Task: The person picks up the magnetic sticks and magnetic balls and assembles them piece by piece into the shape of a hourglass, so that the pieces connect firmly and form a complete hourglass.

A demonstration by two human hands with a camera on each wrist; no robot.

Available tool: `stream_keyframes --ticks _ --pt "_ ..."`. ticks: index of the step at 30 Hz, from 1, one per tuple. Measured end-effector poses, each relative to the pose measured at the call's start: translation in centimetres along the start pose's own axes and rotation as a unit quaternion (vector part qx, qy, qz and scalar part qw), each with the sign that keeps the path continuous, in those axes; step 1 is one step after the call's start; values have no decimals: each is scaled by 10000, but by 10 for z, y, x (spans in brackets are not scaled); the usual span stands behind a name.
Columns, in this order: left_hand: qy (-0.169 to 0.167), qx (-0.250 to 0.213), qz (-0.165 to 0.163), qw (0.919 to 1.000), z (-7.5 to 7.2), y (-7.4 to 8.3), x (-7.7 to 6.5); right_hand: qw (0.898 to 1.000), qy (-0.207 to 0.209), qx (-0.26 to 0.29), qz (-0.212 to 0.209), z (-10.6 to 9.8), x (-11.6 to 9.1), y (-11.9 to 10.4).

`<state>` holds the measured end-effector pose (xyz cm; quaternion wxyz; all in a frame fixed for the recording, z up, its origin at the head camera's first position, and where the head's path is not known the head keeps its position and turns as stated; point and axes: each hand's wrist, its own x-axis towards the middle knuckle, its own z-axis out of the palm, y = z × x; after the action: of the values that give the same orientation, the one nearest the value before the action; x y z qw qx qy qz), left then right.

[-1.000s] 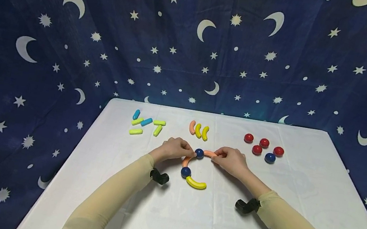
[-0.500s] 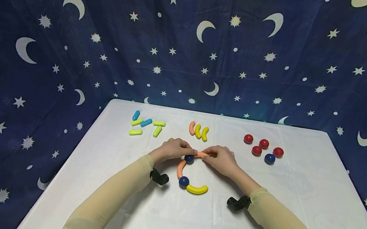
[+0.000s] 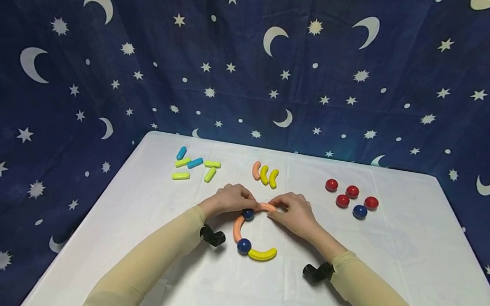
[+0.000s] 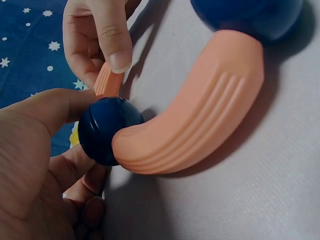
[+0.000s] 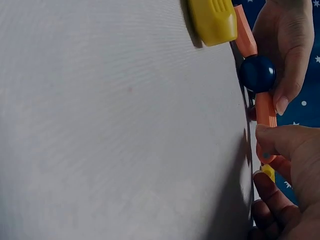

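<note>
A chain of toy pieces lies mid-table in the head view: a yellow curved rod [image 3: 262, 254], a dark blue ball [image 3: 244, 246], an orange curved rod [image 3: 238, 229], a second blue ball [image 4: 107, 130] and a second orange curved rod [image 3: 267, 207]. My left hand [image 3: 232, 197] pinches that second orange rod right beside the second ball, its thumb [image 5: 285, 95] along one side. The other end of the same rod is pinched by my right hand [image 3: 295, 213], between thumb [image 5: 280, 140] and fingers. In the head view, my left hand partly hides the second ball.
Behind the hands lie an orange curved rod [image 3: 256, 171] and two yellow ones [image 3: 273, 178]. Several short green and blue rods [image 3: 195, 163] are at back left. At back right are several red balls [image 3: 343, 200] and a blue ball [image 3: 360, 211]. A starry cloth backs the table.
My right hand has moved left with the second orange rod, whose end now meets my left fingertips. The chain's balls have shifted nearer, the upper one also leftward. My left hand stays almost still.
</note>
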<state>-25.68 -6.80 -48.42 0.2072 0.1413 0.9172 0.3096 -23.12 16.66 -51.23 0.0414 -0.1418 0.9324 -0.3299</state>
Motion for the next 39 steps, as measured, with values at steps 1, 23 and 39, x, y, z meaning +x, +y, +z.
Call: stream_keyframes --ticks 1,23,39 --pt "3 2 24 10000 0 0 0 10000 10 29 -25 0 0 0" --pt "-197 -176 -68 9996 -1 0 0 9954 275 908 136 -45 -21 21" --pt "-185 -260 -140 9994 -2 0 -2 9802 1396 1262 621 -119 -57 69"
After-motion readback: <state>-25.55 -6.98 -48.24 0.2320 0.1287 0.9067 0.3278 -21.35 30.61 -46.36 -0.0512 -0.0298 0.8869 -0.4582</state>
